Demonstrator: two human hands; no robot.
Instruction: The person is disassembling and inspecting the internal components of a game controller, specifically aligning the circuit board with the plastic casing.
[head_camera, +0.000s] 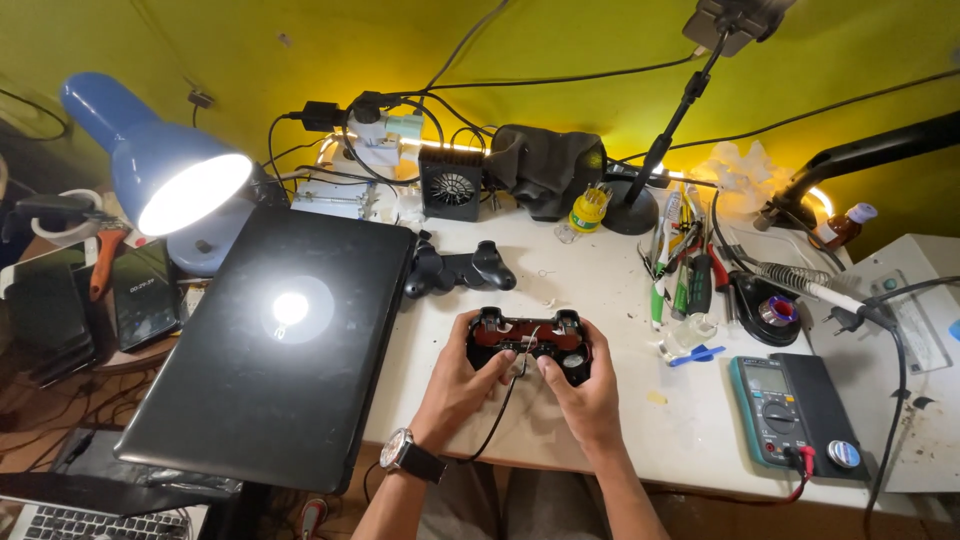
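Observation:
Both my hands hold an opened black game controller (527, 336) over the white table (610, 420); its reddish-brown circuit board faces up. My left hand (462, 380), with a wristwatch (408, 456) on the wrist, grips the left side. My right hand (582, 390) grips the right side, thumb on the board. A thin black wire (500, 412) hangs from the controller toward me. A second, closed black controller shell (458, 270) lies just beyond, next to a closed black laptop (275, 345).
A lit blue desk lamp (160, 170) stands at left. A multimeter (775, 408) lies at right, near a soldering iron (800, 282) and several hand tools (685, 270). A small fan (450, 185), cables and a stand (660, 150) crowd the back.

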